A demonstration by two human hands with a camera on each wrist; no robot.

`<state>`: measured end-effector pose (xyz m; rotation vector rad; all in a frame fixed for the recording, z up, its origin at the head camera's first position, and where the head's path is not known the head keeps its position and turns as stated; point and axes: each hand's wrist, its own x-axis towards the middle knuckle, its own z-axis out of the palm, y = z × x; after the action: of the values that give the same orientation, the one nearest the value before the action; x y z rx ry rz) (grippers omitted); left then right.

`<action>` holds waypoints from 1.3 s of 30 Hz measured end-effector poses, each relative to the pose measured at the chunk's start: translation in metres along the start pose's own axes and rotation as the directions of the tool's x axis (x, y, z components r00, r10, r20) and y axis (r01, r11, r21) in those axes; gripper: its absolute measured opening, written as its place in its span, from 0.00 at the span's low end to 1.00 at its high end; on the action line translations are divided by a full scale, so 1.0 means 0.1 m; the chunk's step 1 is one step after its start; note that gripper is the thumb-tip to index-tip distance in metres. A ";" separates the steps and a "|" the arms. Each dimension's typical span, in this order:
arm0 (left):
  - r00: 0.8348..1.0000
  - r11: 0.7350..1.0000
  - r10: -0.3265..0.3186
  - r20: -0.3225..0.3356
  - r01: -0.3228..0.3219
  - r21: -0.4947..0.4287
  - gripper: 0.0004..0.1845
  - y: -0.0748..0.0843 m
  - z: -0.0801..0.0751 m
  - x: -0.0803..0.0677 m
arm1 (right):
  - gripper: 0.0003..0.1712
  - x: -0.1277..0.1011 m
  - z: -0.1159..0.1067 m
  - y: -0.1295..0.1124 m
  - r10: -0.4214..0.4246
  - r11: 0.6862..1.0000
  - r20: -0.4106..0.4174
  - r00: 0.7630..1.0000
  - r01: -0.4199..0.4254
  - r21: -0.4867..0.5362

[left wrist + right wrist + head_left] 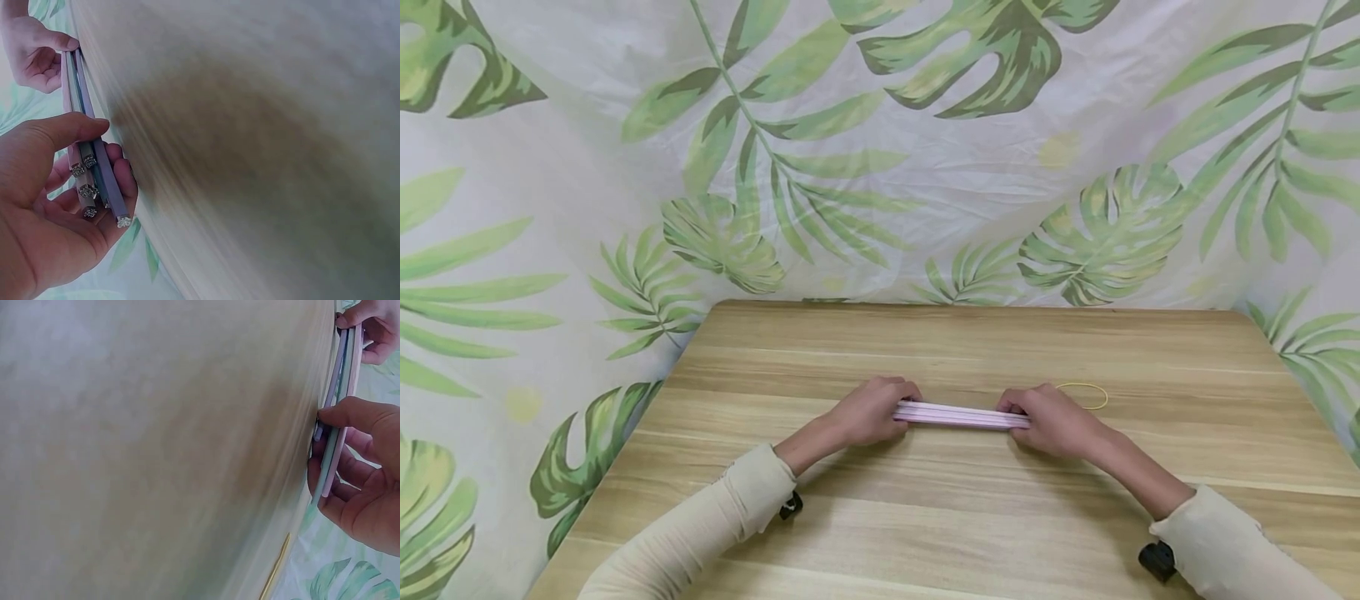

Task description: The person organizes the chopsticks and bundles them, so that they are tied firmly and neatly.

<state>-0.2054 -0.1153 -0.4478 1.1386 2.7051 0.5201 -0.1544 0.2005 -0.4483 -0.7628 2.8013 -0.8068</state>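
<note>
Left hand (871,411): fingers curled round the left end of the bundle of pencils; in the left wrist view the thumb (59,129) lies across the top and the fingertips wrap underneath.
Bundle of pencils (961,414): pink, blue-grey and lilac sticks lying side by side, stretched level between the two hands just above the table; the metal-capped ends (87,194) stick out past the left fingers.
Right hand (1054,419): fingers curled round the right end of the bundle, thumb (350,412) pressed on one side, fingertips on the other.
Rubber band (1084,395): yellow loop lying flat on the table, just beyond the right knuckles, touched by neither hand.
Table (925,517): pale wood grain, under both hands.
Sleeves (730,508): cream, pushed up from the wrists.
Cloth (880,150): white with green leaf print, behind the table.
</note>
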 end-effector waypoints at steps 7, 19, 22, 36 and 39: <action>0.999 0.999 0.026 -0.028 -0.027 -0.033 0.18 -0.01 -0.02 -0.01 | 0.12 -0.05 -0.04 0.03 0.039 0.998 -0.009 0.999 -0.039 0.043; 0.992 0.965 0.040 -0.122 -0.070 -0.254 0.13 -0.03 -0.16 -0.03 | 0.12 -0.19 -0.20 0.12 0.073 0.946 -0.109 0.991 -0.034 0.322; 0.987 0.942 0.018 -0.157 -0.070 -0.329 0.13 -0.03 -0.20 -0.05 | 0.12 -0.21 -0.22 0.12 0.105 0.917 -0.122 0.987 -0.049 0.395; 0.963 0.864 -0.050 -0.265 -0.091 -0.495 0.14 -0.03 -0.23 -0.09 | 0.13 -0.27 -0.22 0.07 0.166 0.830 -0.128 0.978 -0.068 0.554; 0.957 0.859 -0.058 -0.283 -0.097 -0.504 0.14 -0.04 -0.22 -0.10 | 0.13 -0.27 -0.21 0.06 0.169 0.826 -0.131 0.977 -0.068 0.559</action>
<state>-0.2073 -0.1301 -0.4286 0.9939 2.5170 1.4130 -0.1390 0.2286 -0.4339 -0.4237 2.4905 -1.6244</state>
